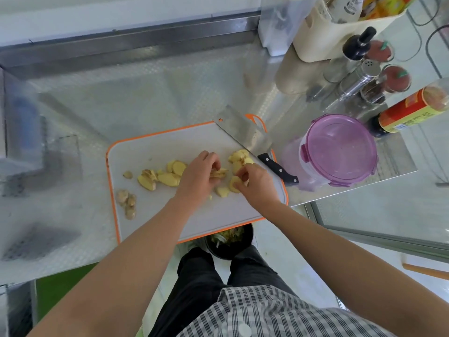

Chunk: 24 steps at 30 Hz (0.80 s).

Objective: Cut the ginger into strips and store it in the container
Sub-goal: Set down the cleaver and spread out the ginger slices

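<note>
- The left hand [198, 177] is at the centre of the frame, its fingers curled down around a small stack of ginger slices [220, 171] and pressing it to the board.
- The right hand [258, 182], just beside it, pinches a ginger piece [233, 184] between thumb and fingertips; the fingers are bent and closed on it.
- Both hands are over a white cutting board [170, 144] with an orange rim, lying on a metal counter [145, 81].
- More loose slices [170, 177] lie in a cluster left of the left hand, and a larger chunk [239, 155] lies above the right hand.
- Knobby brown offcuts [126, 203] lie near the board's lower left edge.
- A cleaver [245, 132] lies flat across the board's upper right corner, black handle pointing lower right, touched by neither hand.
- The container [340, 149], clear with a purple clip lid on, stands on the counter right of the board, near the cleaver handle.
- Bottles and a metal shaker [359, 79] stand in the upper right.
</note>
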Motion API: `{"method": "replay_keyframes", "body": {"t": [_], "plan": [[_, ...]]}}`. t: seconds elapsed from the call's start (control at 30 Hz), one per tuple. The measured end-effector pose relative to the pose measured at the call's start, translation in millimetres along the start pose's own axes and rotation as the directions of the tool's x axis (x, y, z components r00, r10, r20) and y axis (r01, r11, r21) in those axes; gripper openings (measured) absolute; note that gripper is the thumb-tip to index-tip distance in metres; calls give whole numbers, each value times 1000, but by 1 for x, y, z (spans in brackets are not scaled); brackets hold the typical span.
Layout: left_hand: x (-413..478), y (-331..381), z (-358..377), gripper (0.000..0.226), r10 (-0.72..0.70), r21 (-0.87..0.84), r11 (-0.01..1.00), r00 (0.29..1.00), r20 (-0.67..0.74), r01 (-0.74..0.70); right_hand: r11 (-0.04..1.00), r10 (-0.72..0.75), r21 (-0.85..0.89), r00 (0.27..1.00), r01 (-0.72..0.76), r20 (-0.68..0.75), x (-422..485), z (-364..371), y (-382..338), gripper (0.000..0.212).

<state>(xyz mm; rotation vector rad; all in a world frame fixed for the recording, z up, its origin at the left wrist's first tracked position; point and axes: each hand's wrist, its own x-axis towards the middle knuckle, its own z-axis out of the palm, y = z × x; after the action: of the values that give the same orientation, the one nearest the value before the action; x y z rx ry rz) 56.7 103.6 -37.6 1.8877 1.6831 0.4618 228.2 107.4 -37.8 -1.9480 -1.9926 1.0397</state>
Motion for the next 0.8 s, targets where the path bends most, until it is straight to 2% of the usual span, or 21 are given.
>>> {"method": "replay_keyframes", "body": {"t": [0.07, 0.13, 0.2, 0.27, 0.37, 0.47, 0.53, 0.6, 0.7, 0.8], "plan": [[-10, -1, -2, 32, -7, -30, 1000, 999, -48, 6, 998, -56, -4, 996, 56, -66, 1, -3, -1, 24], [-20, -1, 1, 33, -6, -47, 999, 996, -87, 2, 983, -178, 34, 982, 180, -69, -1, -5, -7, 37], [-27, 0, 8, 35, 4, -32, 999, 995, -98, -7, 948, -315, 60, 947, 312, 60, -4, -3, -12, 46], [-32, 0, 15, 34, 13, 19, 1000, 994, -109, -11, 927, -374, 42, 912, 372, 171, -5, 3, -13, 41], [-39, -2, 19, 33, -34, 62, 997, 990, -134, 43, 925, -378, 34, 905, 379, 194, -4, 9, -13, 39], [-48, -9, 15, 34, -62, 16, 998, 994, -90, 63, 913, -400, 15, 887, 408, 231, -4, 10, -14, 44], [-54, -12, 11, 34, -71, -12, 997, 995, -66, 70, 907, -405, -12, 881, 420, 243, -3, 12, -18, 33], [-57, -13, 9, 38, -112, -45, 993, 990, -81, 109, 921, -372, -30, 899, 389, 232, -2, 14, -22, 27], [-58, -13, 8, 46, -159, -67, 986, 983, -89, 153, 947, -316, -5, 929, 323, 191, 0, 18, -23, 32], [-57, -13, 8, 44, -166, -49, 985, 983, -72, 163, 950, -310, 8, 935, 313, 170, -2, 21, -20, 27]]}}
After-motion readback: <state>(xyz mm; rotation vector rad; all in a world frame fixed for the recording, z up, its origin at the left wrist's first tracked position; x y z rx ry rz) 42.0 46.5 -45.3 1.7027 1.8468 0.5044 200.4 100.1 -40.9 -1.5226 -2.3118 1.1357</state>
